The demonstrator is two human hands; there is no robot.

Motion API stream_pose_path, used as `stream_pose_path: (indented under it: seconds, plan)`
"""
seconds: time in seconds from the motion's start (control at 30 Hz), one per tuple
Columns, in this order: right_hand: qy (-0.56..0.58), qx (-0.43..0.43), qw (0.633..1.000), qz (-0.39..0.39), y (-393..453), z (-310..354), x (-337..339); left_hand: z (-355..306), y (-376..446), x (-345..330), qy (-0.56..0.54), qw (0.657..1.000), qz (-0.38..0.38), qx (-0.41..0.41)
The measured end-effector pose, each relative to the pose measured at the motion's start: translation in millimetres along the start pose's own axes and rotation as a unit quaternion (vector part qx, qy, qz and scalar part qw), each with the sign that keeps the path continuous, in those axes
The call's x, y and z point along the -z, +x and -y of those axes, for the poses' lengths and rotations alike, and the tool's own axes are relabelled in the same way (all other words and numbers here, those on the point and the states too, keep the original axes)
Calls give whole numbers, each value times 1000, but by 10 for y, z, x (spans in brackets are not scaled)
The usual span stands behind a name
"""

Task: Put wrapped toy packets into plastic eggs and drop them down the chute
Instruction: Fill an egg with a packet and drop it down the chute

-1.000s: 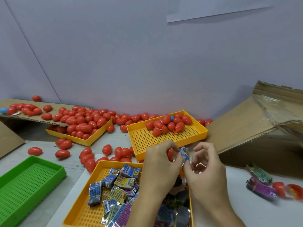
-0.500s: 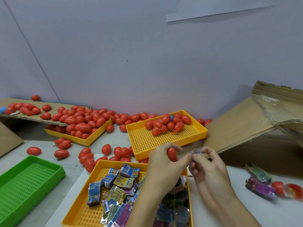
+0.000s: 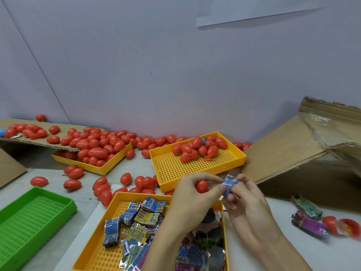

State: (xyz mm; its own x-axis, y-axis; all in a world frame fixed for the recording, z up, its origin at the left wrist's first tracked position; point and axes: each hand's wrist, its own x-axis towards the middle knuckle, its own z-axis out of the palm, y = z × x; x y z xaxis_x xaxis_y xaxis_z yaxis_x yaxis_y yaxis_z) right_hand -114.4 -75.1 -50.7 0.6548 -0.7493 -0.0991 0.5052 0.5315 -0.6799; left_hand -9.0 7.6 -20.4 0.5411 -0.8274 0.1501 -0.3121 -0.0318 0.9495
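My left hand (image 3: 192, 194) curls around a red plastic egg (image 3: 201, 186), and its thumb and forefinger also touch a small blue wrapped packet (image 3: 229, 184). My right hand (image 3: 247, 200) pinches that packet from the right, just beside the egg. Both hands hover above the far right corner of a yellow tray (image 3: 93, 251) filled with several wrapped toy packets (image 3: 136, 222). A second yellow tray (image 3: 195, 169) behind the hands holds several red eggs (image 3: 197, 148). The cardboard chute (image 3: 289, 145) slopes at the right.
A green tray (image 3: 35, 218) sits at the left. A third yellow tray (image 3: 101, 169) heaped with red eggs stands at the back left under a cardboard sheet (image 3: 11, 122). Loose eggs (image 3: 74, 183) lie scattered on the table. Two packets (image 3: 308, 224) and opened egg halves (image 3: 343, 225) lie at the right.
The blue packet has come back into plain view, turned upright between both hands' fingertips beside the egg. The hands stay in nearly the same spot.
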Motion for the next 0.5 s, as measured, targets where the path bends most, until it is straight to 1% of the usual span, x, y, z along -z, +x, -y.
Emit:
stream_pose_path:
  seconds: [0.1, 0.2, 0.3, 0.37, 0.43, 0.5]
  plan:
    - [-13, 2, 1000, -16, 13, -15, 15, -1, -8, -3, -4, 1000, 2, -4]
    - [-30, 10, 999, -19, 6, -15, 28, 1, -9, 3, -22, 1000, 9, 16]
    - [-108, 39, 993, -16, -2, -25, 36, 1, 0, 18, -57, 997, 14, 42]
    - [-188, 83, 979, -12, -13, -40, 40, -5, 0, 21, -70, 996, 16, 52]
    - [-273, 147, 951, -5, -27, -56, 30, -1, 4, 23, -72, 996, 13, 57]
    - [-328, 207, 922, -1, -44, -60, 16, 5, 6, 28, -64, 996, 14, 62]
